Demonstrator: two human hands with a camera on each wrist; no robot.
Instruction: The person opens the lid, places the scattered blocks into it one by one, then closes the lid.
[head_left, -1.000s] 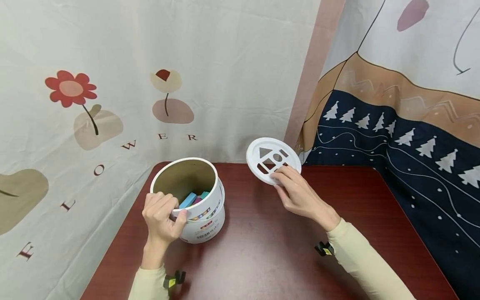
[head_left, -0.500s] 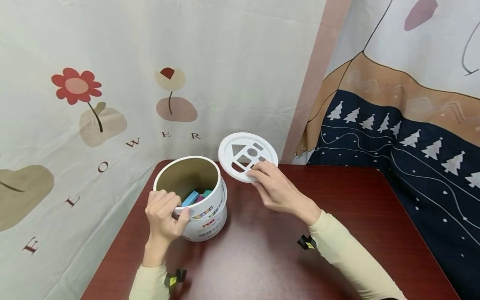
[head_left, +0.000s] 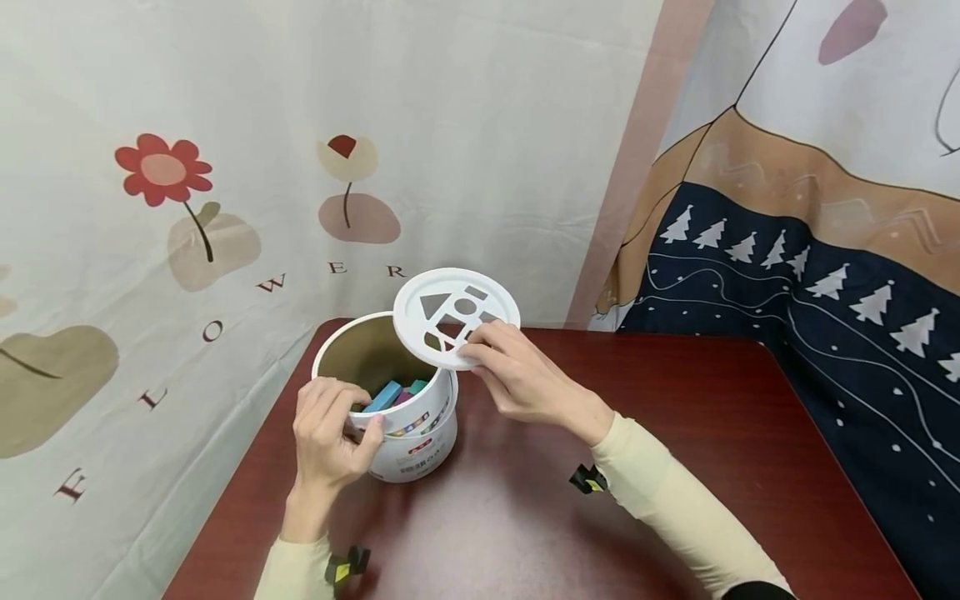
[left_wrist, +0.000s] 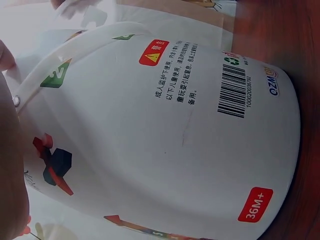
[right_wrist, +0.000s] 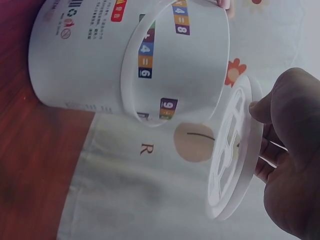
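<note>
A white bucket with printed labels stands on the table, its mouth partly covered from above by the lid in the head view. Coloured blocks lie inside it, blue, purple and teal among them. My left hand grips the near-left rim, fingers over the edge and thumb outside. With my right hand I pinch the edge of a round white lid that has shaped cutouts. In the right wrist view the lid is tilted and apart from the bucket; the left wrist view shows the bucket's side close up.
The dark red wooden table extends to the right of the bucket. Behind it hangs a pale printed cloth, and a dark cloth with white trees borders the right side.
My right hand has carried the lid leftward, from over the table on the right to above the bucket's right rim. My left hand keeps its hold on the rim.
</note>
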